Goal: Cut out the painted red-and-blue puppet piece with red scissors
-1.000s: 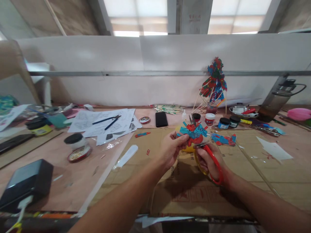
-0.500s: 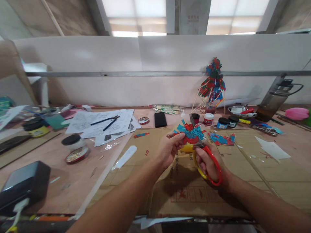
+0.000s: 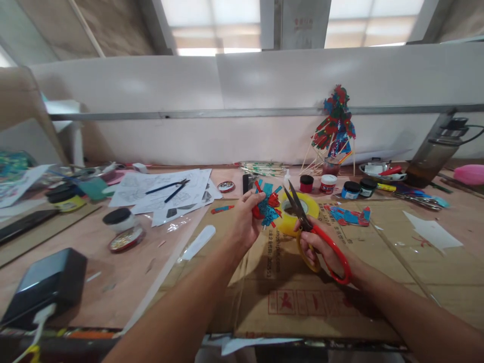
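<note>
Between the thumb and fingers of my left hand (image 3: 245, 218) is a red and blue painted paper cutout (image 3: 269, 202), held up over the cardboard. My right hand (image 3: 316, 248) grips a pair of scissors (image 3: 333, 246) with one red and one yellow handle loop. Their dark blades point up and away, slightly parted, to the right of the cutout and apart from it. Behind the blades lies a roll of yellow tape (image 3: 310, 205). Another painted cutout (image 3: 348, 215) rests on the cardboard to the right, and a small painted strip (image 3: 222, 209) lies to the left.
A cardboard sheet (image 3: 302, 322) covers the middle of the table. Paint jars (image 3: 351, 190) stand behind it, near painted figures on sticks (image 3: 336, 121). Drawings with pencils (image 3: 166, 186) lie left; a bottle (image 3: 434, 151) leans at right. A black box (image 3: 47, 285) sits front left.
The scissors have come away from the cutout, and their blades now point upward. My left hand has moved left and turned the cutout, uncovering the tape roll.
</note>
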A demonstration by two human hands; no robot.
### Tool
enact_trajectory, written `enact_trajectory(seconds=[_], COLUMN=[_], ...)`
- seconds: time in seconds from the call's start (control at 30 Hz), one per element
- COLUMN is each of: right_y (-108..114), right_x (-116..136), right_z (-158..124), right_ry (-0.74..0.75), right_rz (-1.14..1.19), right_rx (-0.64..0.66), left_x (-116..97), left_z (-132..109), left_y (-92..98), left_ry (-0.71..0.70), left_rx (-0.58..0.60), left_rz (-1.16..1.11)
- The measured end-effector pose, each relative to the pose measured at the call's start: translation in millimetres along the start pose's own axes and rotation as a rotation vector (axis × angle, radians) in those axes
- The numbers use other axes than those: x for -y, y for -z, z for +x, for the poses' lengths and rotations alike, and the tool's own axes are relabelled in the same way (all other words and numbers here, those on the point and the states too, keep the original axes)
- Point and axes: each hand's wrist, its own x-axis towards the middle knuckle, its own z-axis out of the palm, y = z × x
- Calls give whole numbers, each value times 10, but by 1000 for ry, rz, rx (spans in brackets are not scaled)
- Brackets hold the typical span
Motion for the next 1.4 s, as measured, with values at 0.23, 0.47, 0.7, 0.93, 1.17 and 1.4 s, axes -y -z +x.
enact_trajectory(seconds=[0.23, 0.47, 0.7, 0.93, 1.17, 1.4], right_y=[-26, -105, -85, -58, -38, -21], right_x=[96, 298, 221, 193, 152, 115], right_z=[-21, -95, -97, -66, -64, -56], right_ry=[-30, -70, -68, -79, -86, -55], right_rz=[-96, -96, -138, -140, -167, -138], right_rx=[2, 17, 8, 44, 43, 61], left_x=[72, 105, 116, 124, 98, 83], left_z=[-11, -73, -119, -133, -151, -155], left_y=[-3, -48, -60, -75, -108, -105], left_ry=[-51, -59, -55, -49, -14, -1], left_rx=[23, 59, 66, 36, 20, 19], left_rz=[-25, -55, 14, 39, 24, 35])
